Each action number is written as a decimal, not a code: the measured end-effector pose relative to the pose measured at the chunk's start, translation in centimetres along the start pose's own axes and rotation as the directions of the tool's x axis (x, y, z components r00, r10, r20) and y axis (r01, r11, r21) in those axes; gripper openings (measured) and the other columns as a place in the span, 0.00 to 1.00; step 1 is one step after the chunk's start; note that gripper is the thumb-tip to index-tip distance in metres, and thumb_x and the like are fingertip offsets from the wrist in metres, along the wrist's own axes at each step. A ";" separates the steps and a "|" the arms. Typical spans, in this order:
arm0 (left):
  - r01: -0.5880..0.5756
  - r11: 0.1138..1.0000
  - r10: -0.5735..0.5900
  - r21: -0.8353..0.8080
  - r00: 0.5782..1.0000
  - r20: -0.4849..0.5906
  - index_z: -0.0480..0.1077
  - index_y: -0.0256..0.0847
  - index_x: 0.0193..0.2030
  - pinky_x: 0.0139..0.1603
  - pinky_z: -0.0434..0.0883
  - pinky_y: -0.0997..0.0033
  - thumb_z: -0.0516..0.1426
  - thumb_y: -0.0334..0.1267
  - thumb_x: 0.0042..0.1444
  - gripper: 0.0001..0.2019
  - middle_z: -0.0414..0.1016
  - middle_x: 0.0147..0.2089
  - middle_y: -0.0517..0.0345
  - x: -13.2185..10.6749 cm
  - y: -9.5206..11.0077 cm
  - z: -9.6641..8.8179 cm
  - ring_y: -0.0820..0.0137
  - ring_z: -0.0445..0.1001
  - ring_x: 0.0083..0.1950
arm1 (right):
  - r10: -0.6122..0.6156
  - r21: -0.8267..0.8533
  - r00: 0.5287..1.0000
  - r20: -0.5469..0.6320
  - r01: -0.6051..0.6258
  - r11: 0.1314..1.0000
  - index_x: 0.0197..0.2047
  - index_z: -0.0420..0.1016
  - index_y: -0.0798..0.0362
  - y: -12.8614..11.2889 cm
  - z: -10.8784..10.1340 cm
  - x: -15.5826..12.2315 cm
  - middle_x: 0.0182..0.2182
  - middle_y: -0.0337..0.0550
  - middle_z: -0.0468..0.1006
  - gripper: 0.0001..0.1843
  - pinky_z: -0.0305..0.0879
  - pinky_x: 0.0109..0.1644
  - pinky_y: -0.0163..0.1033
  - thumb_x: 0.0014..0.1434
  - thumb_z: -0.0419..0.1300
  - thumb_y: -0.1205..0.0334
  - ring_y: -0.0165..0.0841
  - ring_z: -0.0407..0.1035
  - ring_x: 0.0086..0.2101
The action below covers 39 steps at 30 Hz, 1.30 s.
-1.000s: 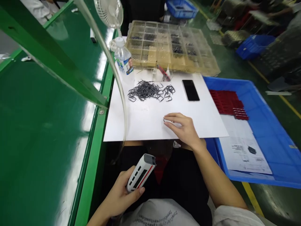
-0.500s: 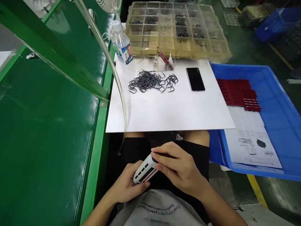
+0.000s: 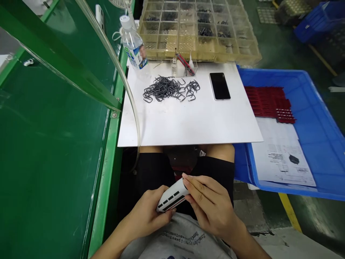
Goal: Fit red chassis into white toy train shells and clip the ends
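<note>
In my lap, my left hand grips a white model train car with black windows and a red stripe. My right hand holds its upper end, with the fingers closing over it. Whatever the fingertips touch at that end is hidden. Neither hand is near the white board in front of me. A loose pile of dark grey wire hooks lies on that board, beside a black phone and a small clear holder with slim tools.
A compartment tray with dark small parts stands behind the board, next to a water bottle. A green workbench lies left under a curved clear tube. A blue crate on the right holds red parts and a printed sheet.
My right hand has moved from the white board back to my lap and joined my left hand on the train car. The view has also tilted down a little.
</note>
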<state>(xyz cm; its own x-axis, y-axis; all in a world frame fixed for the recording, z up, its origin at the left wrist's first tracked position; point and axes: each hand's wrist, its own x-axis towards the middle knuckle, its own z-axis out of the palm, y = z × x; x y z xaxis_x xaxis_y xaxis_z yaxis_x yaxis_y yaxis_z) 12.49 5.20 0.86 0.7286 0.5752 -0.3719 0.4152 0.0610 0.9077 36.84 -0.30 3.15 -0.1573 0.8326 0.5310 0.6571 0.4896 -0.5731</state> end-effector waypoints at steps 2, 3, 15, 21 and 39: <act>0.066 0.994 -0.062 0.083 0.997 -0.048 0.70 0.44 0.50 0.35 0.64 0.70 0.62 0.37 0.67 0.07 0.78 0.39 0.61 -0.3 1.3 0.6 0.69 0.72 0.34 | 0.099 0.053 0.993 -0.059 -0.096 0.994 0.74 0.75 0.62 -0.2 0.2 -0.6 0.64 0.60 0.85 0.27 0.86 0.61 0.51 0.74 0.62 0.75 0.44 0.80 0.61; 0.085 0.989 -0.077 0.119 0.994 -0.074 0.70 0.44 0.50 0.35 0.63 0.69 0.61 0.38 0.67 0.07 0.79 0.39 0.60 -0.5 2.1 0.8 0.68 0.73 0.34 | 0.137 0.061 0.986 -0.098 -0.131 0.989 0.75 0.74 0.60 -0.5 0.3 -0.7 0.64 0.59 0.85 0.28 0.86 0.61 0.52 0.74 0.63 0.74 0.45 0.80 0.62; 0.128 0.831 0.009 0.541 0.970 -0.243 0.71 0.47 0.52 0.32 0.60 0.66 0.60 0.39 0.69 0.07 0.83 0.38 0.61 -5.4 6.2 -2.4 0.64 0.79 0.32 | -0.135 0.015 0.959 -0.251 0.143 0.990 0.83 0.64 0.63 -1.4 2.8 0.7 0.64 0.63 0.85 0.37 0.87 0.61 0.49 0.75 0.66 0.69 0.48 0.82 0.62; 0.207 0.720 0.163 0.662 0.877 -0.452 0.69 0.48 0.60 0.29 0.61 0.67 0.52 0.42 0.78 0.10 0.85 0.41 0.60 -7.2 2.8 -0.7 0.64 0.77 0.27 | -0.027 0.305 0.997 -0.079 0.050 0.951 0.86 0.58 0.53 -1.7 4.2 2.7 0.71 0.59 0.79 0.39 0.84 0.68 0.54 0.78 0.63 0.67 0.47 0.79 0.67; 0.494 0.592 -0.109 0.637 0.832 -0.544 0.72 0.44 0.49 0.34 0.67 0.65 0.53 0.63 0.77 0.23 0.82 0.46 0.52 -14.1 4.2 -4.9 0.61 0.79 0.35 | -0.421 -0.204 0.907 -0.020 0.409 0.890 0.68 0.79 0.65 1.1 3.5 3.6 0.57 0.61 0.89 0.28 0.81 0.61 0.55 0.78 0.68 0.51 0.48 0.84 0.54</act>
<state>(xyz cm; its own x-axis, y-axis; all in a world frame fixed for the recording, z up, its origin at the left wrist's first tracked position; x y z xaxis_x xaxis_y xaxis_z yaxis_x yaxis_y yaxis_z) 1.32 1.36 10.88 0.2646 0.9155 -0.3030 0.9525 -0.1991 0.2302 34.42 4.14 2.22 -0.4048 0.5440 0.7350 0.6706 0.7230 -0.1658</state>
